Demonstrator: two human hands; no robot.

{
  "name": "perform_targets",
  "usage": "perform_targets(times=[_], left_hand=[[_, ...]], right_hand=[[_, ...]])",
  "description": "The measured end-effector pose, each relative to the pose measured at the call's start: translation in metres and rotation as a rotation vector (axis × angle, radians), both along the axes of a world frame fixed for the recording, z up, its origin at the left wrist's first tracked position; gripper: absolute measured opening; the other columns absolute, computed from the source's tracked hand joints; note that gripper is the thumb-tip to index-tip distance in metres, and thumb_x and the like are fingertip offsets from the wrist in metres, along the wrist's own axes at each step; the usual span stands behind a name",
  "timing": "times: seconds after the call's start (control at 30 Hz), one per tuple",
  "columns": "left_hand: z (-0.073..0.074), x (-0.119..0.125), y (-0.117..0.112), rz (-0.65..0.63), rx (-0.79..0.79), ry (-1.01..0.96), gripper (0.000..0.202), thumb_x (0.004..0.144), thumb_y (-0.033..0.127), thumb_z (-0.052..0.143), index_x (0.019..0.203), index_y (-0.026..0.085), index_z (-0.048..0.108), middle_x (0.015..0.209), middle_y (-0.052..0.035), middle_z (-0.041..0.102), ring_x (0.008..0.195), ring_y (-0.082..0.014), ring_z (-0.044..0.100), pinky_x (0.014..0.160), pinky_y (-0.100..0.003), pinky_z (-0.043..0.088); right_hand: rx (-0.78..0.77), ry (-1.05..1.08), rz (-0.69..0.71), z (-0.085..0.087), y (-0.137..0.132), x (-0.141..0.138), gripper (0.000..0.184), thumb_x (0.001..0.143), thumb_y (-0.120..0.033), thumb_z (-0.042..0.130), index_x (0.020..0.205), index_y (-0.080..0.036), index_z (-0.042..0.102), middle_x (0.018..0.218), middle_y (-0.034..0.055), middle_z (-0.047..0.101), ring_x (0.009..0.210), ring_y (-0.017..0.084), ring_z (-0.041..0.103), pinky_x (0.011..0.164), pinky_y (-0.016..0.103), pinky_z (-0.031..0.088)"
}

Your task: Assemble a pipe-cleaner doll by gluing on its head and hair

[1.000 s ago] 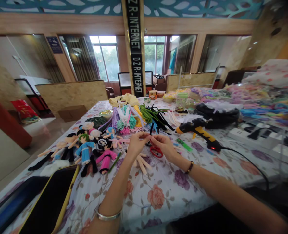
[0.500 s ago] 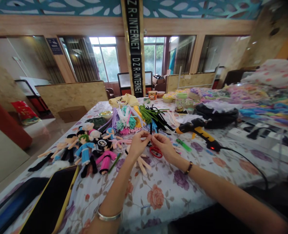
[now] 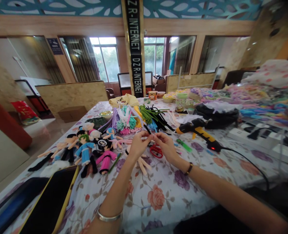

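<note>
Above the flowered tablecloth, my left hand (image 3: pixel 139 143) pinches a black pipe cleaner (image 3: pixel 147 129), whose free end sticks up and leans to the left. My right hand (image 3: pixel 165 145) meets it fingertip to fingertip, pinching at the same black piece; its lower end is hidden by the fingers. Just below the hands lie red-handled scissors (image 3: pixel 156 151). Under my left wrist is a pale, finger-like bunch of fuzzy stems (image 3: pixel 144 165). Beyond the hands stands a bundle of coloured pipe cleaners (image 3: pixel 125 120), with green stems (image 3: pixel 150 113) and black ones beside it.
Several small fuzzy dolls (image 3: pixel 84 152) lie to the left, behind a yellow-edged phone (image 3: pixel 50 198). A yellow and black glue gun (image 3: pixel 199 131) with its red light lit rests at right, its cord trailing toward me. A green tool (image 3: pixel 184 145) lies nearby; power strips (image 3: pixel 253 136) sit farther right.
The black pipe cleaner stood upright and now tilts to the left. Both hands stay almost in place, with slight finger shifts.
</note>
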State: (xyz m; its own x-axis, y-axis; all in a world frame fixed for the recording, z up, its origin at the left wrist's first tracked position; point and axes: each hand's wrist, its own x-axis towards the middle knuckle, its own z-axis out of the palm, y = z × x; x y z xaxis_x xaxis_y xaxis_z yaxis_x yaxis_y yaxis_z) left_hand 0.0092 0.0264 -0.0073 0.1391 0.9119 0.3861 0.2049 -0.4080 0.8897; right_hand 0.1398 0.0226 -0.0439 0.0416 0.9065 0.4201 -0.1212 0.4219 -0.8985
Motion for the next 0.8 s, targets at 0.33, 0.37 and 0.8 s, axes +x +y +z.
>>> perform_targets(times=[0.33,0.37,0.8], left_hand=[[-0.0024,-0.0009,0.0018,-0.006,-0.003,-0.021,0.022,0.067,0.035,0.065,0.075,0.015,0.066,0.079,-0.0064,0.067,0.081,-0.0182,0.061,0.069,-0.026,0.048],[-0.0027,-0.0009,0.0021,-0.005,-0.001,-0.019,0.022,0.067,0.035,0.065,0.075,0.015,0.066,0.08,-0.0067,0.067,0.081,-0.0184,0.061,0.069,-0.027,0.049],[-0.0019,-0.0005,-0.0002,-0.068,-0.044,-0.029,0.022,0.068,0.035,0.066,0.075,0.014,0.067,0.078,-0.0054,0.067,0.08,-0.0171,0.059,0.074,-0.028,0.047]], right_hand=[[-0.035,-0.008,-0.016,-0.0012,0.0002,0.0006,0.03,0.071,-0.047,0.064,0.076,-0.018,0.059,0.072,0.0009,0.055,0.062,0.013,0.045,0.056,0.024,0.037],[-0.036,-0.004,-0.014,-0.0015,0.0002,0.0006,0.029,0.072,-0.047,0.064,0.076,-0.018,0.059,0.072,0.0007,0.054,0.062,0.012,0.045,0.056,0.024,0.037],[0.064,-0.034,-0.008,-0.0032,0.0016,0.0036,0.026,0.074,-0.045,0.061,0.075,-0.021,0.055,0.07,-0.0011,0.051,0.059,0.012,0.042,0.054,0.024,0.035]])
